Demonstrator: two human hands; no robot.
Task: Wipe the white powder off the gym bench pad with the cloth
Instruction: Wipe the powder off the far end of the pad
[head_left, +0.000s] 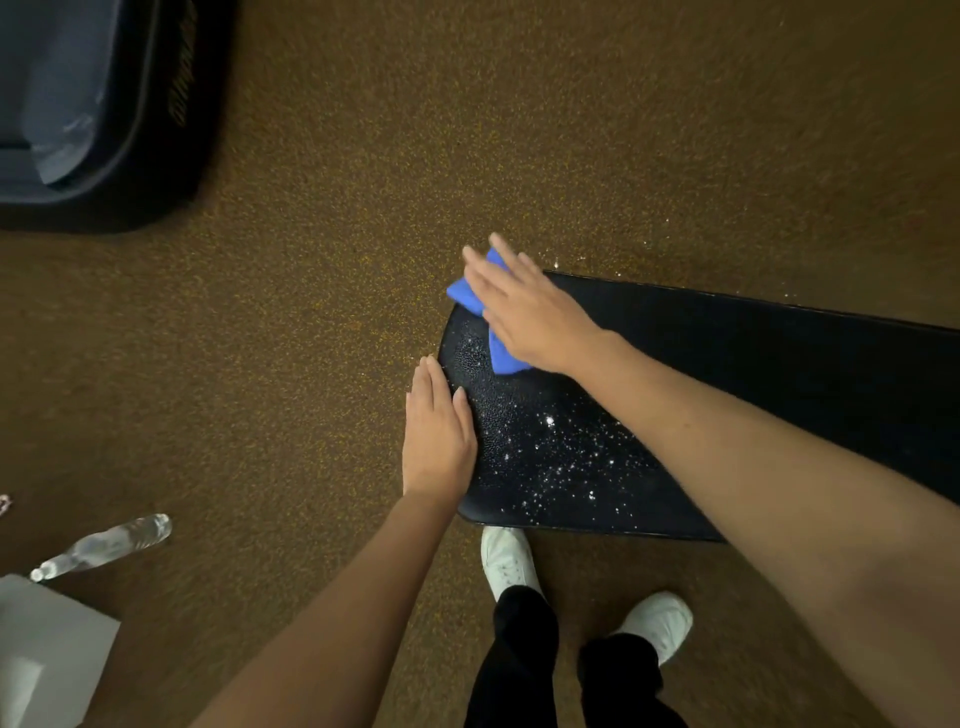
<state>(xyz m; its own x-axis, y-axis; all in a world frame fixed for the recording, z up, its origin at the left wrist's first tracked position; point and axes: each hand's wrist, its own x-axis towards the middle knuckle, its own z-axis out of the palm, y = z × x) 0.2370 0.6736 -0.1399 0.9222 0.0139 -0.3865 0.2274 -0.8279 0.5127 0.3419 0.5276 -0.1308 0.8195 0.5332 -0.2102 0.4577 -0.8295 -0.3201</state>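
- Gym bench pad (753, 364): black surface, rounded end at 9 o'clock; white powder (561, 457) scattered near that end.
- Right hand (524, 306): flat, fingers straight, pressing blue cloth (501, 353) at the pad's 11 o'clock corner.
- Left hand (436, 436): released grip, flat on the end edge.
- Speckled floor (337, 260): open beyond the end.
- Bin (104, 114), 10 o'clock: lettering unreadable.

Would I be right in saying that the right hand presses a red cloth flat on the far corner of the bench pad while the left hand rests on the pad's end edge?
Not quite: the cloth is blue, not red, as the head view shows. The right hand does press it flat on the bench pad's far corner, and the left hand does rest on the end edge.
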